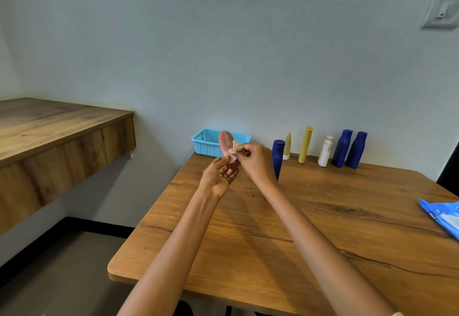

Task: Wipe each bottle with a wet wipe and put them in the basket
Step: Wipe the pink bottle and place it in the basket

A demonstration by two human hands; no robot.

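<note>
My left hand (218, 174) holds a pink bottle (226, 143) upright above the table's far left corner. My right hand (255, 160) pinches a crumpled wet wipe (233, 151) against the bottle's side. A light blue basket (208, 143) stands right behind them at the wall; what lies inside it is hidden. Along the wall to the right stand a dark blue bottle (277, 156), a small cream pointed bottle (287, 146), a tall yellow bottle (305, 144), a white bottle (325, 151) and two more dark blue bottles (342, 148) (356, 150).
The wooden table (310, 216) carries a blue pack of wipes (443, 216) at its right edge. A wooden counter (49, 126) juts out on the left, higher than the table, with a floor gap between. A wall switch (442, 12) sits top right.
</note>
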